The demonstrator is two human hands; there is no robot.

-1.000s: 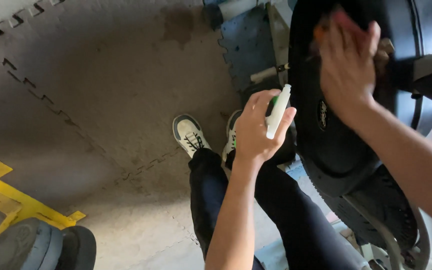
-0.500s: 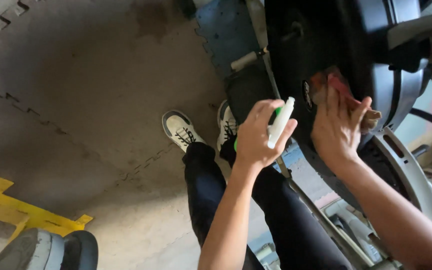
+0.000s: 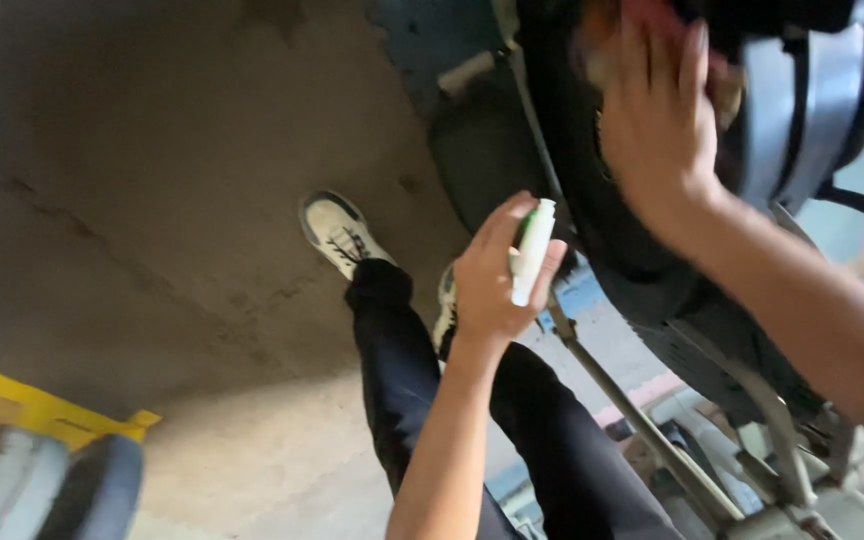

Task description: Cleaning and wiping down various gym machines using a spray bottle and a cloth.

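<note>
A: What is the left hand (image 3: pixel 492 280) doing?

B: It is gripping 1 small white spray bottle (image 3: pixel 532 250) with a green part near the top, fingers curled round it. It is holding the bottle upright and just beside the big black weight plate (image 3: pixel 592 200), probably so the nozzle is staying close to the surface being worked on.

A: And the right hand (image 3: pixel 657 120)?

B: It is pressing flat against the upper face of that plate, palm down, fingers spread and together covering a reddish cloth (image 3: pixel 652 20). Only the cloth's edge is showing above the fingertips, so I am judging it is being held by pressure rather than pinched.

A: Where is the plate sitting?

B: It is hanging on a grey metal machine frame (image 3: pixel 652 430), upright, at the top right of the view, above the person's dark trouser legs (image 3: pixel 402 380).

A: Anything else around?

B: 2 pale shoes (image 3: pixel 337 230) are standing on the grey floor mat (image 3: pixel 152 180), and yellow tape (image 3: pixel 42 410) is lying at the lower left near 2 more dark plates (image 3: pixel 62 490), well apart from both hands.
</note>
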